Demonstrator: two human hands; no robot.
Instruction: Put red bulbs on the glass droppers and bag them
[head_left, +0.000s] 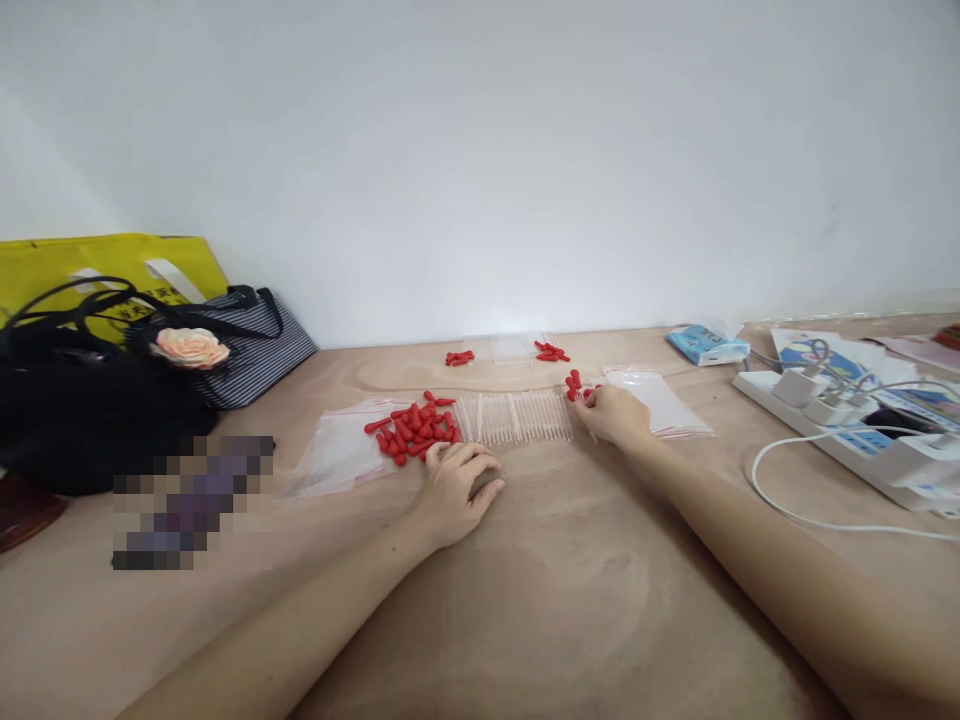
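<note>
The right hand's (615, 415) fingertips close on what looks like a clear tube (592, 433), beside a few red bulbs (574, 383). Just left of that grip, on the table (570, 590), lies a row of tubes (517, 418), side by side, long axes pointing toward the wall (480, 170). The right hand is at the row's right end; the left hand (459, 490), fingers parted with nothing visible between them, rests near its left end, beside a bulb pile (407, 432). Clear bags (337, 450) lie to either side.
</note>
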